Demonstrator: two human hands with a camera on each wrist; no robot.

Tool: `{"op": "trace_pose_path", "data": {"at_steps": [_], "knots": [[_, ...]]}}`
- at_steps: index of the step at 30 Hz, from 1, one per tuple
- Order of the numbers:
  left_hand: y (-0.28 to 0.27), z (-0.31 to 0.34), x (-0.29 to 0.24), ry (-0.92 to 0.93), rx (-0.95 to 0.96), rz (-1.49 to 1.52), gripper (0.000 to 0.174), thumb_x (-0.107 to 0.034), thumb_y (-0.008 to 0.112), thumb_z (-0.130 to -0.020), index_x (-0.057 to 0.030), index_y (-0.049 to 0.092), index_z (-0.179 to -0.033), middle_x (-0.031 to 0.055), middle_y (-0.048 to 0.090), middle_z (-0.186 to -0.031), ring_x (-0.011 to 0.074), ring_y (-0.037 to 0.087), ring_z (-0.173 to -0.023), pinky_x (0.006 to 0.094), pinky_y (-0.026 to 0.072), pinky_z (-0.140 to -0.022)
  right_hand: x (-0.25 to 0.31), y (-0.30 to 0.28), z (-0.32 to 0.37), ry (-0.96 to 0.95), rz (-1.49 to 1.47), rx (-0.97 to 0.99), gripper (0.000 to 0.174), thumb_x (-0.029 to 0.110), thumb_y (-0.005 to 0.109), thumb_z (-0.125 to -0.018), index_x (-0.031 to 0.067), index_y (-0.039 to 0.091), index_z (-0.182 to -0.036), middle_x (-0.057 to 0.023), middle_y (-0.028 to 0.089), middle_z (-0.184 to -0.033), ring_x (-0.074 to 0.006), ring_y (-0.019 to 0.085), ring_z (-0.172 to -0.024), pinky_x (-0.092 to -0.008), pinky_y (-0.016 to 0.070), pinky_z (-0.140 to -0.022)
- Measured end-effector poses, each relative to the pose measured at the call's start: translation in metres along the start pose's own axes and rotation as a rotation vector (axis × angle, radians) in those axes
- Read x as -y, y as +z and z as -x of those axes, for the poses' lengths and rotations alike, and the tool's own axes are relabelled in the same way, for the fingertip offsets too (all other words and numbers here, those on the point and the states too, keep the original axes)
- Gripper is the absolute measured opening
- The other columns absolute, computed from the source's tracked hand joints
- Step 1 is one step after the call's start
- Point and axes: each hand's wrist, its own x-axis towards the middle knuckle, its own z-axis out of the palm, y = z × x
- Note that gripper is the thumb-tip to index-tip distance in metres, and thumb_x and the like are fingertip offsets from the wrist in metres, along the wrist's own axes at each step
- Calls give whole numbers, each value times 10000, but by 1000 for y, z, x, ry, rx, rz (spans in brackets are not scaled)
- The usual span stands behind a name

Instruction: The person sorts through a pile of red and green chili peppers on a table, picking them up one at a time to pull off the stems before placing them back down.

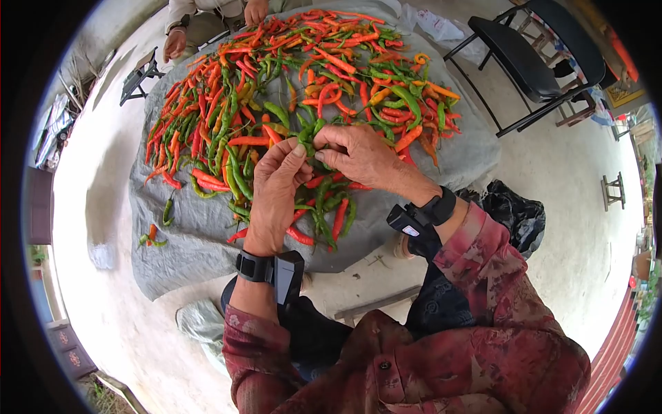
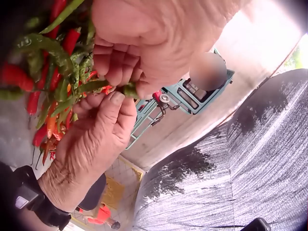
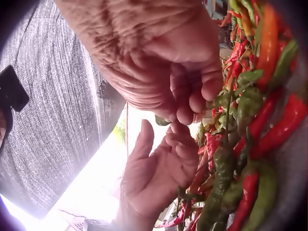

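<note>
Both hands meet over a heap of red, orange and green chili peppers (image 1: 331, 96) spread on a grey sheet (image 1: 186, 248). My left hand (image 1: 274, 183) pinches a green chili pepper (image 1: 307, 140) between thumb and fingers. From the other side, my right hand (image 1: 365, 157) grips the same pepper with bent fingers. The left wrist view shows its green end (image 2: 129, 90) between the fingertips of the two hands. Fingers cover most of this pepper. In the right wrist view, green and red peppers (image 3: 224, 178) lie right beside the hands.
Across the sheet another person sits, one hand (image 1: 255, 12) by the heap's far edge. A black folding chair (image 1: 517, 76) stands to the right, a small stool (image 1: 141, 77) at the far left. A black plastic bag (image 1: 514, 217) lies by my right forearm. Some peppers (image 1: 153, 234) lie apart at left.
</note>
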Motion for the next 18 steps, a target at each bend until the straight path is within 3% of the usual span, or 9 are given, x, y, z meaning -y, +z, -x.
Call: {"op": "trace_pose_path", "data": {"at_steps": [3,5,6,8,10,12,13,16,18], "knots": [[-4,2,-2,2,10,-13,160,-154,575,-876,-51,567,-999,2,602,-855,67,543,-689,210,455,-670,6,-5,-1,35,68,51,183,159,593,-844,4,593,-942,-6,556,-618,-78,509,-562,-250,423,-529],[-1,1,-6,16,-32,8,139,-154,555,-881,-56,566,-979,13,603,-859,95,562,-730,242,457,-687,13,-10,-3,198,-314,-120,212,198,588,-859,-5,595,-921,-31,586,-671,-117,556,-587,-270,440,-545],[1,2,-9,24,-75,29,123,-154,535,-886,-61,565,-959,25,605,-864,123,581,-771,274,460,-705,10,-12,-5,194,-313,-116,212,198,588,-859,-5,595,-921,-31,586,-671,-117,556,-587,-270,440,-545],[4,5,-18,10,5,58,123,-156,527,-883,-60,563,-952,37,613,-884,134,589,-779,286,465,-712,0,-15,-8,70,-297,-334,286,261,565,-889,-16,587,-958,-12,567,-693,-86,542,-621,-246,443,-552],[3,8,-19,-8,91,86,124,-159,520,-881,-59,560,-944,48,621,-904,145,597,-786,297,470,-719,-1,-15,-6,26,-255,-297,306,285,568,-887,-3,593,-985,-10,576,-727,-75,534,-648,-232,447,-559],[-3,8,-17,-128,266,93,175,-205,495,-911,-46,553,-954,52,614,-899,119,601,-761,261,480,-715,4,-14,-3,147,-533,41,296,273,593,-872,4,599,-994,-4,579,-739,-68,524,-659,-220,449,-559],[-2,8,-16,-127,266,92,175,-205,495,-911,-46,553,-954,52,614,-899,119,601,-761,261,480,-715,9,-17,-2,182,-500,158,306,267,614,-857,8,597,-1019,-9,587,-775,-69,531,-673,-216,449,-543],[-1,9,-13,-155,218,-23,221,-249,496,-929,-45,557,-986,57,617,-909,122,602,-759,251,486,-708,-3,-23,-5,187,-467,199,327,267,628,-849,1,586,-1033,-27,595,-835,-66,543,-717,-221,457,-560],[-3,6,-12,-68,52,-81,275,-272,483,-941,-33,549,-1059,74,631,-935,130,609,-792,249,497,-703,-14,-31,-13,226,-495,113,309,257,620,-853,-6,587,-1011,-50,605,-863,-82,563,-718,-222,465,-568]]}}
